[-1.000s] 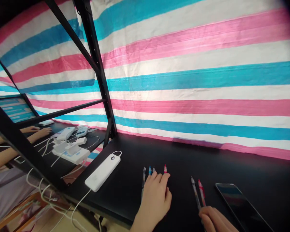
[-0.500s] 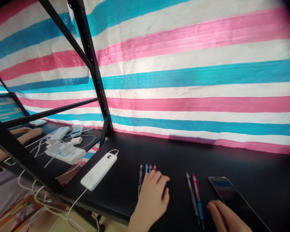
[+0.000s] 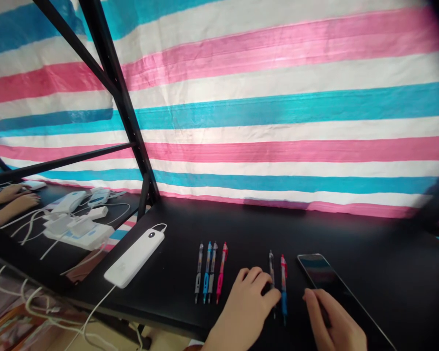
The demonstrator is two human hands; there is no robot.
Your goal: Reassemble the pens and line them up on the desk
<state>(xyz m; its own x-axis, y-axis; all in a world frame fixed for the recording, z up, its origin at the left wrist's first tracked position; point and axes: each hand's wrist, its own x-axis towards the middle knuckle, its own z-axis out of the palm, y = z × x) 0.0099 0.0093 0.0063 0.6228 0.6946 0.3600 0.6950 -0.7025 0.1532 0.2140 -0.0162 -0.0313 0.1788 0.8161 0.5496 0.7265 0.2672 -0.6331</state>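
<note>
Pens are being sorted on the black table (image 3: pixel 351 234): the left hand (image 3: pixel 247 304), half-curled, touches the grey pen (image 3: pixel 271 273); the right hand (image 3: pixel 336 324) rests open, empty, beside the phone (image 3: pixel 325 278); a pinch is needed next

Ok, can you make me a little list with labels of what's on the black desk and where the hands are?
left hand: resting on the desk, fingertips at the black pen of the pair of pens
right hand: at the near edge of the phone, fingers spread
row of four pens: lying side by side, left of the hands, untouched
power bank: white, cable plugged in, far left
desk: black
backdrop: pink, blue and white stripes
</note>
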